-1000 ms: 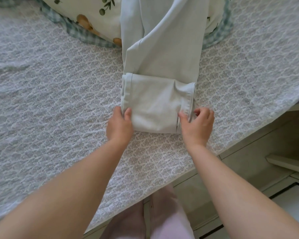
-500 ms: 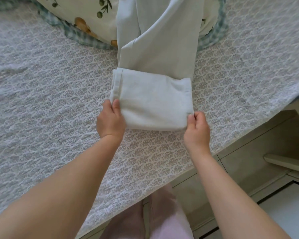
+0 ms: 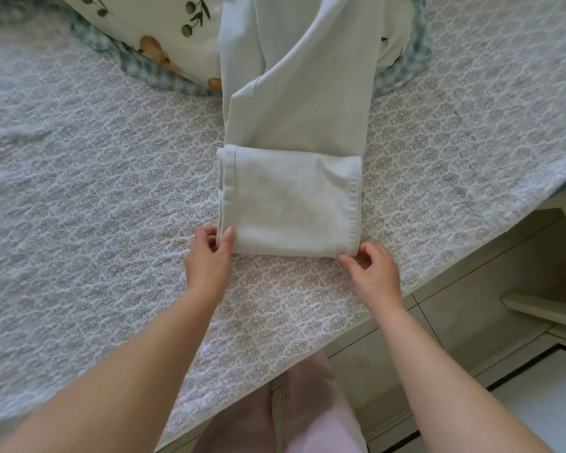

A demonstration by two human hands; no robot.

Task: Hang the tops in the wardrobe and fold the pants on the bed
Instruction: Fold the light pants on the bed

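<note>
One pants [image 3: 291,204] corner in left hand [image 3: 206,261], one in right hand [image 3: 374,273].

Pale pants [image 3: 296,119] lie flat on the patterned bed cover [image 3: 95,197], running from far to near. The near end is folded back on itself into a squarish panel [image 3: 291,204] with its hem seams showing at the left and right edges. The left hand [image 3: 208,261] pinches the panel's near-left corner, thumb on top. The right hand [image 3: 373,273] has thumb and forefinger curled at the near-right corner. A leaf-print cushion with a checked border [image 3: 151,31] lies at the far edge, partly under the pants. Tiled floor [image 3: 464,308] shows near right.
</note>
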